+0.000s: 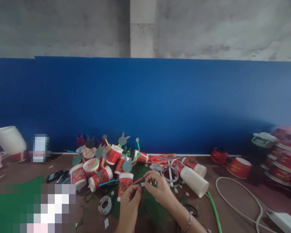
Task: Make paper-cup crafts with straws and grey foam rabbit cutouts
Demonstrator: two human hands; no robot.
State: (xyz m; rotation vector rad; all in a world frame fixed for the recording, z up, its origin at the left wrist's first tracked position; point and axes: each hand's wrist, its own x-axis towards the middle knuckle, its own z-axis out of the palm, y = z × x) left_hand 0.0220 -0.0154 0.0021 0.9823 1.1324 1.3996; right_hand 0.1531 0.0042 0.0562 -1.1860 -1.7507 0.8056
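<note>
My left hand (130,202) is raised over the table with thumb and fingers pressed together; what lies between them, if anything, is too small to make out. Facing it, my right hand (160,188) pinches a small white piece (142,184), and the fingertips of both hands nearly meet. A pink straw (137,180) shows just behind the fingers; whether it is held I cannot tell. Right behind my left hand stands a red paper cup (125,184) with a white rim. A roll of tape (104,205) lies left of my left hand.
Several red paper cups (78,176) with straws and grey animal cutouts (127,165) crowd the table behind. To the right lie stacked cups (195,181), a white cable (240,179) and red paper bowls (240,167). A blue panel (145,103) closes off the back. White scraps lie about.
</note>
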